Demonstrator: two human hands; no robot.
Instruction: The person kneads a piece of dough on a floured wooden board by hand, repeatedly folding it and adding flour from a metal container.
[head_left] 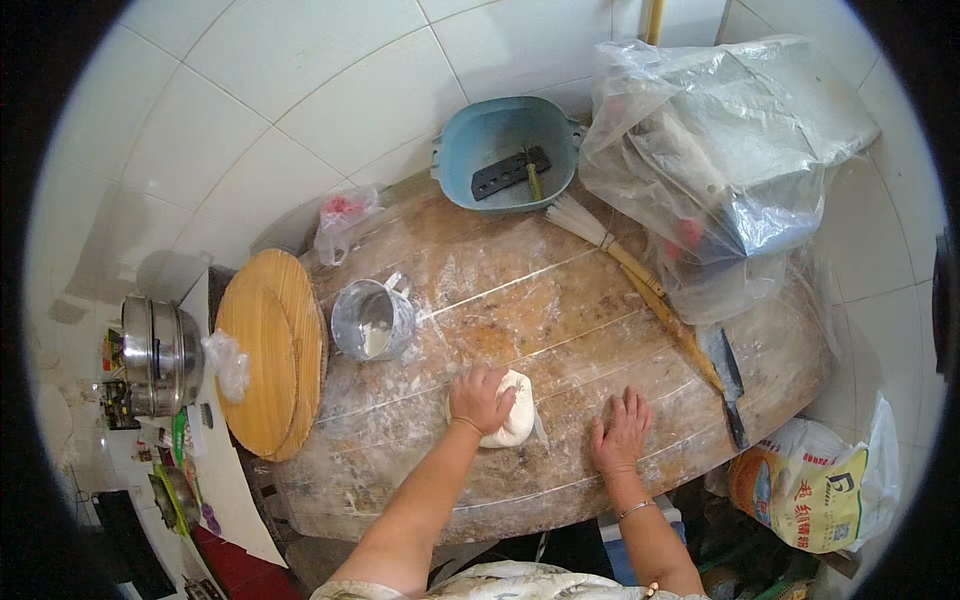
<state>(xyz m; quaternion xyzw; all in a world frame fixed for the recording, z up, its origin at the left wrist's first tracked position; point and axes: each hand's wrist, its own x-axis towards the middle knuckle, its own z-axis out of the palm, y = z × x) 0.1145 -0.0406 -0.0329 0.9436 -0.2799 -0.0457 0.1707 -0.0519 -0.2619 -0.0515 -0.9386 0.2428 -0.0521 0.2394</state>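
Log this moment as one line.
left hand: on rounded white dough lump; right hand: on floury brown wooden board; silver metal mug: standing

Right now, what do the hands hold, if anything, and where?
Left hand: on the left side of the dough, grip unclear. Right hand: on the board, holding nothing.

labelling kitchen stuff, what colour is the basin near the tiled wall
The basin is dull blue, clearest in the head view.

The left arm (415, 520) leans from seven o'clock toward one o'clock, the left hand (480, 402) palm down with its fingers (490, 380) bent, while the right arm (655, 545) leans from five o'clock toward eleven, the right hand (621, 435) palm down with its fingers a little apart.
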